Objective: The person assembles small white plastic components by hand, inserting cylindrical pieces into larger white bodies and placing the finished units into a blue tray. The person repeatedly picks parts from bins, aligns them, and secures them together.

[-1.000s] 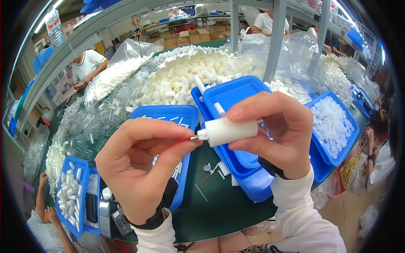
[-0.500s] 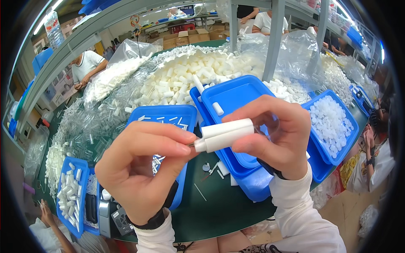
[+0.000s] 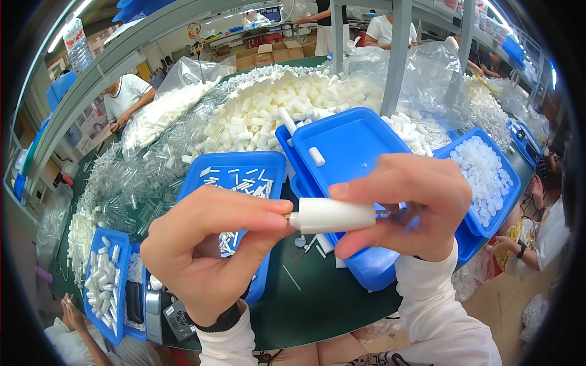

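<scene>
A white foam-like cylinder (image 3: 337,215) is held level in front of me, above the table. My left hand (image 3: 210,244) is closed, pinching the narrow stub at the cylinder's left end between thumb and index finger. My right hand (image 3: 421,204) curls around the other end. Its index fingertip lies along the cylinder's upper edge and its thumb is just beneath. A thin, shiny rod (image 3: 383,212) runs from the cylinder's right end toward my right palm, where the curled fingers hide the rest. Behind my left hand stands a blue tray (image 3: 204,161) with short white sticks.
Stacked blue trays (image 3: 348,131) stand behind my right hand, one loose cylinder on top. A blue tray of translucent caps (image 3: 479,177) is at right, one of white cylinders (image 3: 102,287) at left. A large cylinder heap (image 3: 262,110) and grey posts (image 3: 395,61) stand beyond. Co-workers sit around.
The cylinder has turned about its length, hiding its lengthwise slit, and moved slightly right. My right hand has shifted right and down, its index fingertip now on the cylinder's top, exposing the rod.
</scene>
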Motion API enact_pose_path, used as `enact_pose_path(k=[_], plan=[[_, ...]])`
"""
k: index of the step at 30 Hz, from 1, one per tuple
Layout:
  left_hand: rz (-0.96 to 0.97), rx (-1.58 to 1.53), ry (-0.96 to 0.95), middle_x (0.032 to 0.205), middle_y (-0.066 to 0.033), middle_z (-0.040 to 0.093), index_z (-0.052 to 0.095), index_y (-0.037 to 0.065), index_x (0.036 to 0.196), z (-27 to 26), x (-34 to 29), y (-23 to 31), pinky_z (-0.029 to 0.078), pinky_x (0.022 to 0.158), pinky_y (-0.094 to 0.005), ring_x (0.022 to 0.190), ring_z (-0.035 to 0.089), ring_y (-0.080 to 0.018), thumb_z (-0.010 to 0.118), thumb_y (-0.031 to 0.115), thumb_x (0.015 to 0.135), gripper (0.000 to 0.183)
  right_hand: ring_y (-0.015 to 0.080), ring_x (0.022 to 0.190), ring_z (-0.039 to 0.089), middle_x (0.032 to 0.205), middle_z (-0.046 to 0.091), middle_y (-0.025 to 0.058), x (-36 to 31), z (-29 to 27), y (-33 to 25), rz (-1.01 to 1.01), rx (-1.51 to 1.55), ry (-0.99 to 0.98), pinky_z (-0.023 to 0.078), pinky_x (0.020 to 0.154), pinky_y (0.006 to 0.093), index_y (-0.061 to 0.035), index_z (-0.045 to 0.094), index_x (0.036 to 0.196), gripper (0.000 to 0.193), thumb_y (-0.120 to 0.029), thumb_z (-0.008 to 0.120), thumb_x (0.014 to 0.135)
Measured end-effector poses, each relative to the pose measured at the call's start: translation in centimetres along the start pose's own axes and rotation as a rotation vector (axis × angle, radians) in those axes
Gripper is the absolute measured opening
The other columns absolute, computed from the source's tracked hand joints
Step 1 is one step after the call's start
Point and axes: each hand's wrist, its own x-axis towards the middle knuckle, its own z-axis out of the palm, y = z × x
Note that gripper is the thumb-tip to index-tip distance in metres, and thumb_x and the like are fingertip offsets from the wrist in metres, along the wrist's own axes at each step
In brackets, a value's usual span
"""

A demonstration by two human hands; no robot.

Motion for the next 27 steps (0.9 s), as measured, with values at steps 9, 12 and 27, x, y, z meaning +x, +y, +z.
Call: enact_pose_path(k=[9,12,27], plan=[[-0.054,-0.05,-0.085,0.076,-0.0165,0.06,0.061,-0.004,0.073,-0.6,0.1,0.3,0.046,0.061,-0.0234,0.069,0.059,-0.0174,0.063,-0.011,0.064,0.012,0.0049,0.041,0.041,0.059,0.061,0.0001,0.1,0.3,-0.9,0.063,-0.021,0.006,0.023,0.037,0.0192,-0.0033,0.067,0.077,0.046,-0.031,0.083,0.044],[-0.042,-0.033,-0.081,0.077,-0.0166,0.06,0.061,-0.004,0.073,-0.4,0.1,0.0,0.046,0.062,-0.0236,0.069,0.059,-0.0174,0.063,-0.01,0.064,0.011,0.0042,0.042,0.041,0.057,0.059,-0.0003,0.2,0.5,-0.9,0.082,-0.022,-0.012,0.023,0.037,0.019,-0.003,0.067,0.077,0.044,-0.029,0.084,0.047],[-0.072,-0.168,-0.019,0.091,-0.0233,0.06,0.057,-0.005,0.08,0.8,0.0,-0.6,0.048,0.075,-0.0307,0.085,0.06,-0.0242,0.069,-0.009,0.064,0.02,0.0058,0.054,0.052,0.067,0.063,0.003,0.1,1.8,-0.4,0.265,0.195,0.067,0.035,0.044,0.0171,-0.0025,0.065,0.083,0.031,-0.02,0.081,0.063]])
